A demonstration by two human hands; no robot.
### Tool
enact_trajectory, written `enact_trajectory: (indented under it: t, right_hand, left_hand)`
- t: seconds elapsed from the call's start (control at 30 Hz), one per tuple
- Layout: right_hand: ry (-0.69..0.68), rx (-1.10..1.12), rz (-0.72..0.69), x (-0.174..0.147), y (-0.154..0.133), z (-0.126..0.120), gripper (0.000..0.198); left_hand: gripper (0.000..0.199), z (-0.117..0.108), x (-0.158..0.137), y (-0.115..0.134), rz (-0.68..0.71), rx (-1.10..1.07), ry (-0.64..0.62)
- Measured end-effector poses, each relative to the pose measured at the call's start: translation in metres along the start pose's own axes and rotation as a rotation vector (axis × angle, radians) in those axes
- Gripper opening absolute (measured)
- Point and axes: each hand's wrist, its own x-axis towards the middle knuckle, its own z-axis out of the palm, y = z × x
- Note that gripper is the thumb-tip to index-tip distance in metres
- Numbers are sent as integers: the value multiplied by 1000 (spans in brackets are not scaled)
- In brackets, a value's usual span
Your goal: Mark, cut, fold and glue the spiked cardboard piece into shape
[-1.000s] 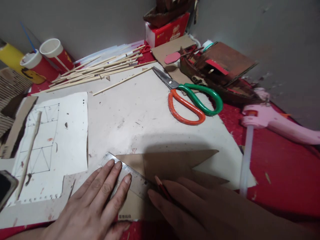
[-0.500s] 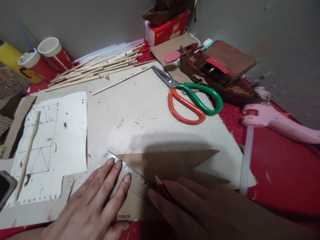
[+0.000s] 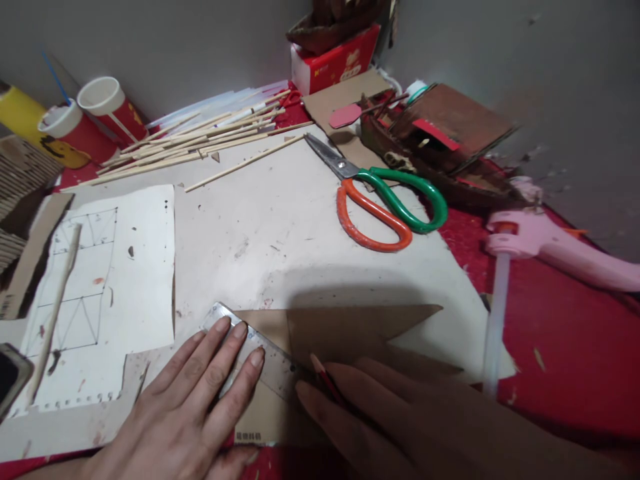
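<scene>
Flat and with fingers spread, my left hand (image 3: pixel 193 397) presses a metal ruler (image 3: pixel 274 360) down on a piece of brown cardboard (image 3: pixel 345 327). The ruler lies slanted across the cardboard, which has a jagged, pointed right end. My right hand (image 3: pixel 395 417) is closed around a red pencil (image 3: pixel 331 385), its sharpened tip near the ruler's edge. Much of the pencil and the lower part of the cardboard are hidden by this hand and its shadow. Beyond the hands lie scissors (image 3: pixel 345 168) with one orange and one green handle, blades apart.
A pale board (image 3: pixel 240 220) covers the red table. On the left lies a paper drawing (image 3: pixel 145 267) with a stick (image 3: pixel 57 303) across it. Thin wooden sticks (image 3: pixel 200 143) and paper cups (image 3: pixel 103 100) stand behind. A cardboard boat (image 3: pixel 435 147) and a pink glue gun (image 3: pixel 545 243) occupy the right.
The view has shifted very slightly. Both hands, the ruler and the pencil keep nearly the same positions on the cardboard.
</scene>
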Motion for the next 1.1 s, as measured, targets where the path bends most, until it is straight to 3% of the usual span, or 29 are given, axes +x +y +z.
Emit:
enact_trajectory:
  t: [0.4, 0.63, 1.1]
  right_hand:
    - [-13, 35, 3, 0, 0, 1, 34]
    - [-19, 30, 0, 0, 0, -1, 35]
    - [-47, 85, -8, 2, 0, 0, 34]
  left_hand:
    - [76, -2, 0, -2, -2, -13, -6]
    - [62, -2, 2, -1, -42, -52, 48]
    - [69, -1, 0, -2, -2, -27, 49]
